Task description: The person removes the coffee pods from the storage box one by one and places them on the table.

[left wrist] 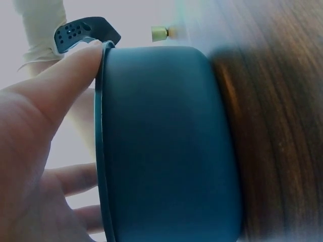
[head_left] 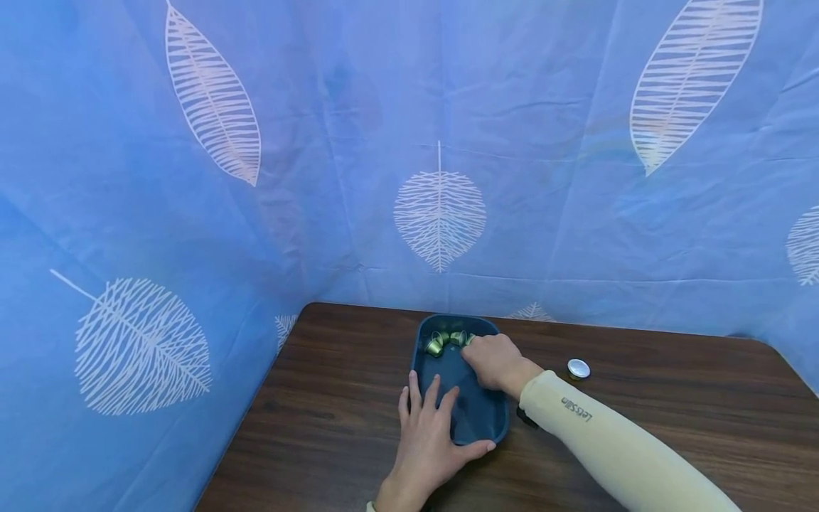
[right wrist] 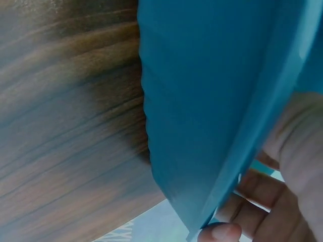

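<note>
A dark blue-green tray (head_left: 476,419) with raised walls stands on the table, with several green coffee capsules (head_left: 435,348) at its far end. Spread over the near left part of the tray is my left hand (head_left: 425,441). Its thumb rests on the near rim, also seen in the left wrist view, and its other fingers extend over the inside. My right hand (head_left: 495,359) reaches in across the right wall, fingers bent beside the capsules. In the right wrist view the tray wall (right wrist: 212,101) partly hides those fingers, and I cannot tell whether they hold a capsule.
Right of the tray, a single coffee capsule (head_left: 579,368) stands on the brown wooden table (head_left: 345,398), silver lid up. A blue cloth (head_left: 358,213) with white leaf prints hangs behind the table and along its left side.
</note>
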Demonstrator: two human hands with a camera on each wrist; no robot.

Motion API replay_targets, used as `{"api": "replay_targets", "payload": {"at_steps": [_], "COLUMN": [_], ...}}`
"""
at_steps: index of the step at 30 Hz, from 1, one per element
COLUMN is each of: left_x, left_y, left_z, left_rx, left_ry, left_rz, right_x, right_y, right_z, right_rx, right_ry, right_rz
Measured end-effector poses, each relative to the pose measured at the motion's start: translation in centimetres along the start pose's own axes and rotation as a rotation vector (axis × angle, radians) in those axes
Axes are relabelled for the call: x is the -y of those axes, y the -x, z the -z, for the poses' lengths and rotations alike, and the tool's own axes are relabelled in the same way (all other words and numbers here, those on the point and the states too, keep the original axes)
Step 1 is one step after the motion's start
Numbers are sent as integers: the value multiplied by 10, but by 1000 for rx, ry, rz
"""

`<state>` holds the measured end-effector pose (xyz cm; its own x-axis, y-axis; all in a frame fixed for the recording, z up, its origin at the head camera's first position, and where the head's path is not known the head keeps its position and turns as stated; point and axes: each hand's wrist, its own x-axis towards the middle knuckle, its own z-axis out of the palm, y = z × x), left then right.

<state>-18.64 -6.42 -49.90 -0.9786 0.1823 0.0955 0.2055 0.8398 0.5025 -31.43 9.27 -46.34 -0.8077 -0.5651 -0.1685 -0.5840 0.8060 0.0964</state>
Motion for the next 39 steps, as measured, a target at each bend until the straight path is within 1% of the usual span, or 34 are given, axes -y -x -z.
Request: {"api": "replay_targets", "payload": {"at_steps": [5,11,17,25,30,35,39], "left_x": [0,0,0,-1,-1,0,-1], "left_y": [0,-1,0,0,-1,-1,-1], "left_z": [1,1,0,1,0,-1,-1], "left_rx": [8,8,8,2,2,-6,-13], "left_ry": [9,1,-14,-18,-9,2,-13], "left_rz": [-5,-3,1,5,4,0,-4], "right_x": [-2,-7,-14,-22,-24,-28,-30], "right_y": [2,8,16,21,24,28,31], "right_z": [4,10,12,13,12,8,4], "right_rx": [14,-2,-43,-115,-147,-176,-209], "right_ry": [-24,-126,-209,-265,-289,-306,-328], "right_rz": [0,-15,-26,-15,12,32,39]}}
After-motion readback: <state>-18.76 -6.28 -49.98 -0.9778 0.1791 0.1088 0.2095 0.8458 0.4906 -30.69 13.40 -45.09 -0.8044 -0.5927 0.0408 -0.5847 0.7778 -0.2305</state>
